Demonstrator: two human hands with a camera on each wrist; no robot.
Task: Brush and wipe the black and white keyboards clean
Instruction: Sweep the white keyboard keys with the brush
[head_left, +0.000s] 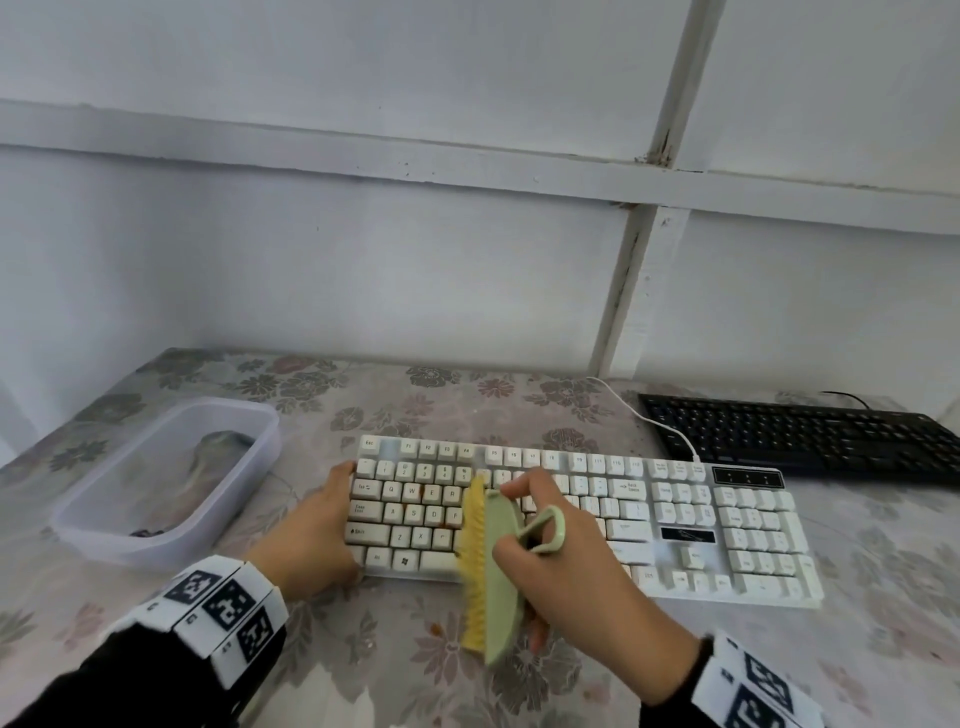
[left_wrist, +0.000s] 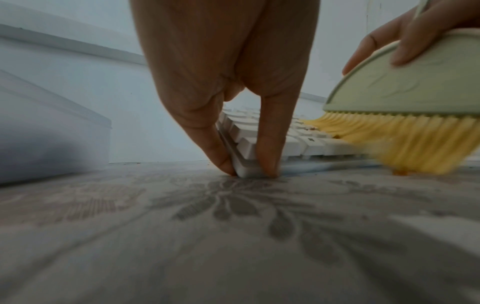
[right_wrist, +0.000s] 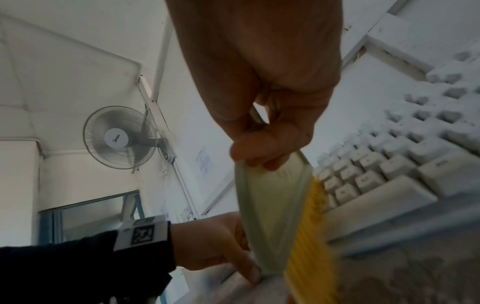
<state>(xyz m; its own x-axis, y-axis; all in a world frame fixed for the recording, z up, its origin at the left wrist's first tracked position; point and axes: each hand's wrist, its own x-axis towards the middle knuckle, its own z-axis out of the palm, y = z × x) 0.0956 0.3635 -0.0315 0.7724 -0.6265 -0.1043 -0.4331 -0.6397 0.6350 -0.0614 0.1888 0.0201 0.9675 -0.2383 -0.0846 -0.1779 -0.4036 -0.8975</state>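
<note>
A white keyboard (head_left: 675, 509) lies across the middle of the table, with brown specks on its left keys. My left hand (head_left: 311, 535) grips its left end, thumb and finger pinching the near corner (left_wrist: 246, 164). My right hand (head_left: 566, 561) holds a pale green brush (head_left: 498, 566) with yellow bristles (head_left: 474, 561). The bristles rest on the left-centre keys and hang over the front edge (left_wrist: 405, 148). In the right wrist view the brush (right_wrist: 275, 216) stands edge-on beside the keys (right_wrist: 389, 164). A black keyboard (head_left: 810, 436) sits at the back right.
A clear plastic tub (head_left: 166, 478) with a grey cloth (head_left: 208, 462) inside stands at the left. The white cable (head_left: 649, 415) runs between the two keyboards. A flowered tablecloth (head_left: 363, 649) covers the table, and a white wall stands close behind it.
</note>
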